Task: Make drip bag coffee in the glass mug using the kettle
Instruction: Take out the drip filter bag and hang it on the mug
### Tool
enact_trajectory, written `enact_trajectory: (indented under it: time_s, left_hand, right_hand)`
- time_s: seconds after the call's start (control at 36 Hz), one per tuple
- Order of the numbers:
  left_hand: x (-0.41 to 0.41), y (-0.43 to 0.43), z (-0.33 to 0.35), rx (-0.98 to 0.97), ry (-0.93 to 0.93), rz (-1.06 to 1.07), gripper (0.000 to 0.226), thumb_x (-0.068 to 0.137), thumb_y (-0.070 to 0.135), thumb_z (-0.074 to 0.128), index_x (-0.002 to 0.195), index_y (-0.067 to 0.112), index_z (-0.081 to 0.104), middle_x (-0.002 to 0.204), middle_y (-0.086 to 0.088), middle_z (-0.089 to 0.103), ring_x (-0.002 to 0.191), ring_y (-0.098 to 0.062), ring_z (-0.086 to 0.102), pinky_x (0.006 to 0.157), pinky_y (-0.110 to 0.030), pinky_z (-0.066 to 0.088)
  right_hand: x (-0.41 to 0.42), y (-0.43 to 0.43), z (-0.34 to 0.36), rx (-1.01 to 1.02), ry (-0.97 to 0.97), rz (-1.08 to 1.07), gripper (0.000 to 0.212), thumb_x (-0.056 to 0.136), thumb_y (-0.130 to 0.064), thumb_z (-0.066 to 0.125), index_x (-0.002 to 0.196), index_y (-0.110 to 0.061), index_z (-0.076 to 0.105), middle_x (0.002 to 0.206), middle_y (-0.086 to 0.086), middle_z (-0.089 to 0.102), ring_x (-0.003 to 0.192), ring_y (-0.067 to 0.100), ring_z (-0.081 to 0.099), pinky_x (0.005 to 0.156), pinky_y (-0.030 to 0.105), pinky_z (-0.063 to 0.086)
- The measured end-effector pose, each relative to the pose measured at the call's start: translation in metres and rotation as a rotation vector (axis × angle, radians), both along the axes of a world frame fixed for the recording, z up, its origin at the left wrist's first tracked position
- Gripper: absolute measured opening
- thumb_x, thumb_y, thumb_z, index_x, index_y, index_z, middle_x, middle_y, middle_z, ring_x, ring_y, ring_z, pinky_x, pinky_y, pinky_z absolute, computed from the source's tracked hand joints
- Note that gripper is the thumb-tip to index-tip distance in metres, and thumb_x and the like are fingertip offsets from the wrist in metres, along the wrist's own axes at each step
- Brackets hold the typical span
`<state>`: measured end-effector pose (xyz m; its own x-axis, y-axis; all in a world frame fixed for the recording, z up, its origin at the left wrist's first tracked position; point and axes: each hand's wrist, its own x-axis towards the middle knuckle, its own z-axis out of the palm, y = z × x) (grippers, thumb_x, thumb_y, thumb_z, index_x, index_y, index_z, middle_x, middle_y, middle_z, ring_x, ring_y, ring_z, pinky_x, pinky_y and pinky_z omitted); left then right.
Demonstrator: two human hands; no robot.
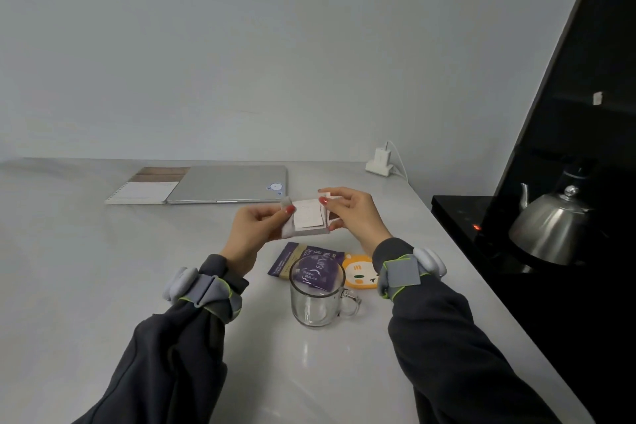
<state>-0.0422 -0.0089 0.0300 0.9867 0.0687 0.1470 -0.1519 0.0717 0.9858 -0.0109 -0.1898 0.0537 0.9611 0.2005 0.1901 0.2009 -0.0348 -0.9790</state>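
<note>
A white drip bag is held up above the table between both hands. My left hand pinches its left edge, and my right hand pinches its top right corner. Below them lies the purple wrapper, partly seen through the empty glass mug, which stands upright with its handle to the right. The steel kettle sits on a black surface at the right, apart from both hands.
An orange cartoon coaster lies right of the wrapper. A shut laptop and a notebook rest at the back of the grey table. A white charger stands by the wall. A dark panel rises at the right.
</note>
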Motion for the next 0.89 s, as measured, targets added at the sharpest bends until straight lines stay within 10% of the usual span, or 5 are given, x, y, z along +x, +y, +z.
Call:
enact_trajectory:
  time_s: [0.36,0.89]
  left_hand:
    - [-0.007,-0.002,0.001,-0.123,0.077,-0.059,0.02,0.096,0.017,0.05,0.103,0.005,0.065,0.096,-0.012,0.072,0.074,-0.019,0.07,0.066,-0.027,0.059]
    - [-0.001,-0.012,0.012,0.225,-0.158,0.058,0.023,0.081,0.033,0.072,0.095,0.015,0.075,0.096,0.001,0.074,0.098,-0.01,0.066,0.089,-0.026,0.047]
  right_hand:
    - [-0.005,0.004,-0.004,0.024,-0.059,-0.095,0.013,0.091,-0.004,0.057,0.102,-0.01,0.06,0.094,0.013,0.068,0.076,0.014,0.062,0.044,0.02,0.047]
    - [0.01,0.015,0.014,-0.323,-0.312,-0.018,0.009,0.084,-0.011,0.067,0.088,-0.006,0.074,0.083,0.006,0.07,0.077,0.013,0.057,0.073,0.018,0.044]
